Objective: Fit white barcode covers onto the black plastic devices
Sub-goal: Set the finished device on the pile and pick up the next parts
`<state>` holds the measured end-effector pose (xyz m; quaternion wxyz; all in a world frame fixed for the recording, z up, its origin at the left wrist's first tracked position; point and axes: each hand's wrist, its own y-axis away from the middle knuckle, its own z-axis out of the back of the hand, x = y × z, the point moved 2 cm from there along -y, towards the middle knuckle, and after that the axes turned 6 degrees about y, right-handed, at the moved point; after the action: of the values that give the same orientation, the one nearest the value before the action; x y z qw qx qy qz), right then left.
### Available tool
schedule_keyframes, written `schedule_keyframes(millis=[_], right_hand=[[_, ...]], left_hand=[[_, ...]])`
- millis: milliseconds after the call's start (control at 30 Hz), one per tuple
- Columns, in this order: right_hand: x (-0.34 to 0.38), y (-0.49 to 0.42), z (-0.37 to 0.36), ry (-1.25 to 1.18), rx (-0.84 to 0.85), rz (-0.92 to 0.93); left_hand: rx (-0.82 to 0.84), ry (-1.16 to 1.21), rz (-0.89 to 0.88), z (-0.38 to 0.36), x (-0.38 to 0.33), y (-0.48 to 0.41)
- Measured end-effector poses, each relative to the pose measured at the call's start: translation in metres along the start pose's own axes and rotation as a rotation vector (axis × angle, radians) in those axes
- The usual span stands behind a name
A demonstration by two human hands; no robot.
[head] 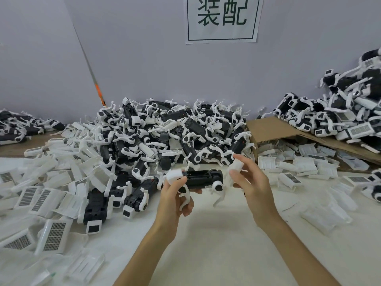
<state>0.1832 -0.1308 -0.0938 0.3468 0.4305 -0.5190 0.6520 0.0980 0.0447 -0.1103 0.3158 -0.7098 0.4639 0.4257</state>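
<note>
White motion blur smears the cover (236, 165) pinched in the right hand (250, 182), so its barcode face cannot be made out. The left hand (175, 196) grips the black device (203, 179) above the pale surface (206, 244), its fingers hiding part of the underside. The device lies sideways, long and boxy, with a white cap at its left end and white hooked arms below, just left of the cover.

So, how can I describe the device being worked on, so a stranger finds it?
Find the wall sign, then the pile below it. In front of the pile, the left hand holds one black device. It alone is in a hand.
</note>
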Motion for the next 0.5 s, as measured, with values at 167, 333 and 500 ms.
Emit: schedule_keyframes(millis=[167, 333, 500], right_hand=[[0.005, 0.001, -0.001, -0.088, -0.02, -0.032], [0.005, -0.002, 0.001, -0.157, -0.029, -0.049], [0.0, -0.004, 0.008, -0.133, -0.082, 0.002]], left_hand=[[0.032, -0.042, 0.014, -0.001, 0.003, 0.001], [0.033, -0.094, -0.001, 0.0, 0.004, 0.0], [0.021, -0.048, 0.008, 0.004, 0.002, -0.001]])
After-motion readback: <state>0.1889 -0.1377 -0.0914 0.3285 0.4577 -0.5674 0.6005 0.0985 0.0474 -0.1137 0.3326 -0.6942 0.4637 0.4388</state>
